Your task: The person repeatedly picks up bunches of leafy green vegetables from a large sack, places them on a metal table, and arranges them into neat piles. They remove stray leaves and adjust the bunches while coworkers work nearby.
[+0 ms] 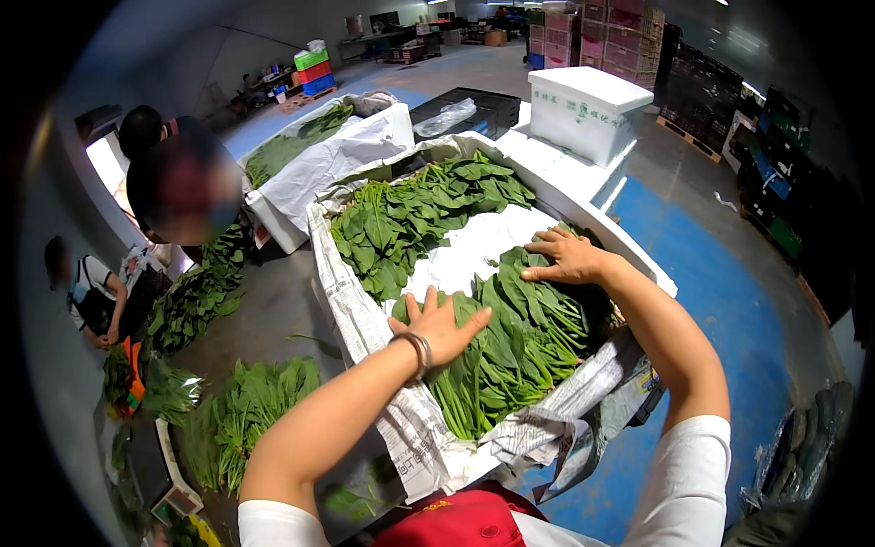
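Both hands rest on leafy greens in a white foam box (601, 222) lined with printed newspaper (348, 308). My left hand (441, 331), a bangle at its wrist, lies with spread fingers on the near bunch of spinach-like greens (506, 355). My right hand (564, 256) presses flat on the right part of the same bunch, fingers spread. Their stems point towards me. A second layer of greens (410, 219) fills the far side of the box, and white paper (472, 246) shows between the two.
More greens (266, 410) lie on the table at left, near a scale (179, 502). Another foam box (328, 161) with greens stands beyond. A lidded foam box (581, 116) is stacked at the back right. Two people (181, 171) (96, 294) are at the left.
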A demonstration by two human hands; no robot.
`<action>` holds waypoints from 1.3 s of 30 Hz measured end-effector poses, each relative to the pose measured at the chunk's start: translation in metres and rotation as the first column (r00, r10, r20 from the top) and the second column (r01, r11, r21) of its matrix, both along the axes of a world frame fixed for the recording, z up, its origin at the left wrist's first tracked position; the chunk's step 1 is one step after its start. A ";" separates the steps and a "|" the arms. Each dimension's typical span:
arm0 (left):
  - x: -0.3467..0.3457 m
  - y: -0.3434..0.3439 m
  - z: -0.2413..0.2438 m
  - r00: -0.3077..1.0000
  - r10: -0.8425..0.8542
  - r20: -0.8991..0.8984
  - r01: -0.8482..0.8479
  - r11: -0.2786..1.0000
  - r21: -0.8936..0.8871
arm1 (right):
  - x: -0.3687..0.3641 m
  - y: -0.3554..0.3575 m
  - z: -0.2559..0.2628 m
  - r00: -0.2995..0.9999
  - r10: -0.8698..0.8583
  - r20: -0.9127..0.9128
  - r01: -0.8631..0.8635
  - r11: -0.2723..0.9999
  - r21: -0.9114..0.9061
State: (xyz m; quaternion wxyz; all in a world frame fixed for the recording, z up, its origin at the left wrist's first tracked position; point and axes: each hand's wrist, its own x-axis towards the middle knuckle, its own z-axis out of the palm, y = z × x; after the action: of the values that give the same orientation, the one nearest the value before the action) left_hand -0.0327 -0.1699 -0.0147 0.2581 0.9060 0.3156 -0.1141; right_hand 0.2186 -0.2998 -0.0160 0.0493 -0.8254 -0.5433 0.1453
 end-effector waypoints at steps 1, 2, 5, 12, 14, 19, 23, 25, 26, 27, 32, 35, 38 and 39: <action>-0.001 -0.008 -0.004 1.000 -0.003 -0.001 0.003 1.000 0.010 | 0.004 -0.002 0.001 0.996 0.063 -0.065 -0.061 0.998 0.029; -0.001 -0.007 0.000 1.000 -0.012 0.001 0.012 1.000 -0.022 | 0.004 -0.004 0.002 0.992 0.096 -0.081 -0.091 0.994 0.066; -0.003 -0.010 -0.002 0.997 -0.078 0.006 0.078 0.996 -0.036 | -0.006 -0.015 0.022 0.975 0.203 -0.087 -0.196 0.977 0.084; -0.010 -0.032 0.027 0.984 -0.149 0.099 0.142 0.987 0.074 | -0.014 0.001 0.047 0.962 0.257 -0.093 -0.259 0.966 -0.009; -0.005 -0.028 0.026 0.985 -0.158 0.072 0.148 0.981 0.129 | -0.011 0.006 0.031 0.968 0.244 -0.061 -0.245 0.969 -0.009; -0.021 -0.026 0.016 0.955 -0.203 0.217 0.136 0.948 0.289 | -0.042 0.013 0.044 0.916 0.400 0.035 -0.391 0.909 -0.146; -0.026 -0.031 0.017 0.848 -0.338 0.408 0.142 0.887 0.440 | -0.053 -0.004 0.047 0.816 0.561 0.138 -0.575 0.811 0.106; -0.019 -0.039 0.023 0.762 -0.403 0.507 0.141 0.867 0.478 | -0.061 -0.023 0.058 0.825 0.520 0.222 -0.543 0.837 0.060; -0.018 -0.036 0.019 0.688 -0.449 0.570 0.165 0.862 0.479 | -0.063 -0.028 0.063 0.832 0.504 0.232 -0.527 0.849 0.044; -0.020 -0.035 0.023 0.696 -0.424 0.580 0.177 0.883 0.434 | -0.064 -0.024 0.062 0.817 0.528 0.230 -0.556 0.828 0.071; -0.017 -0.022 0.016 0.730 -0.326 0.601 0.236 0.945 0.227 | -0.050 0.059 0.028 0.780 0.626 0.006 -0.620 0.773 -0.137; -0.013 0.014 0.018 0.830 -0.524 0.188 0.413 0.806 0.425 | -0.039 0.134 -0.013 0.738 0.643 -0.207 -0.673 0.724 -0.151; -0.008 0.039 0.007 0.876 -0.480 -0.032 0.402 0.694 0.598 | -0.032 0.141 -0.023 0.746 0.629 -0.218 -0.657 0.748 -0.091; 0.001 0.033 0.009 0.894 -0.426 -0.135 0.421 0.699 0.579 | -0.025 0.129 -0.020 0.771 0.600 -0.212 -0.627 0.773 -0.094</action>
State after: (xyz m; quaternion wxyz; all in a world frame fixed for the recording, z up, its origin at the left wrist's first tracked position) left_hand -0.0315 -0.1366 -0.0055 -0.0704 0.9887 0.1172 -0.0616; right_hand 0.1938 -0.1706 -0.0360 -0.0212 -0.5877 -0.7638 0.2660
